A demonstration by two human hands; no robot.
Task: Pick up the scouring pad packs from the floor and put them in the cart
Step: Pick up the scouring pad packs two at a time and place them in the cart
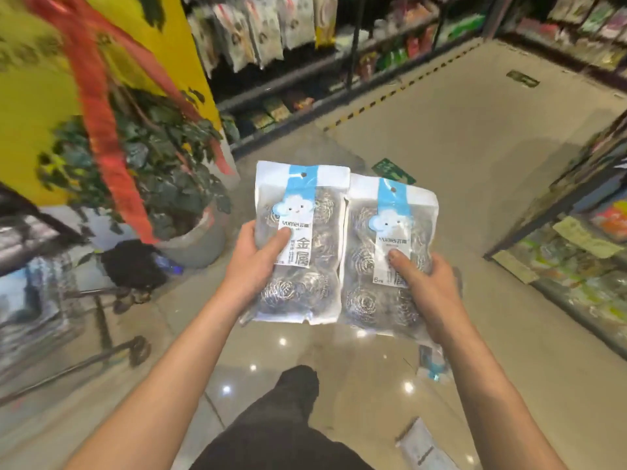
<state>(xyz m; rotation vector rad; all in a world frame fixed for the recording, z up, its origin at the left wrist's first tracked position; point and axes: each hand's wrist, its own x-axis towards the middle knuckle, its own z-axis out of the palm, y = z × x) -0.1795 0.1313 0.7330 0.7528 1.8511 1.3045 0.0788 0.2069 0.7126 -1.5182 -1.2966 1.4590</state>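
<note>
Left hand (252,262) pinches one pack (298,242), right hand (427,283) the other pack (390,252), fingers curled round each, held flat for carrying. Cart (51,300) sits left of them; more packs on floor (420,442).

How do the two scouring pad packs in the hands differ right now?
The left pack, held by the left hand, sits higher and overlaps the right pack's edge. The right pack, in the right hand, tilts clockwise, its label partly covered by the thumb. Both have blue cloud labels over steel scourers.
</note>
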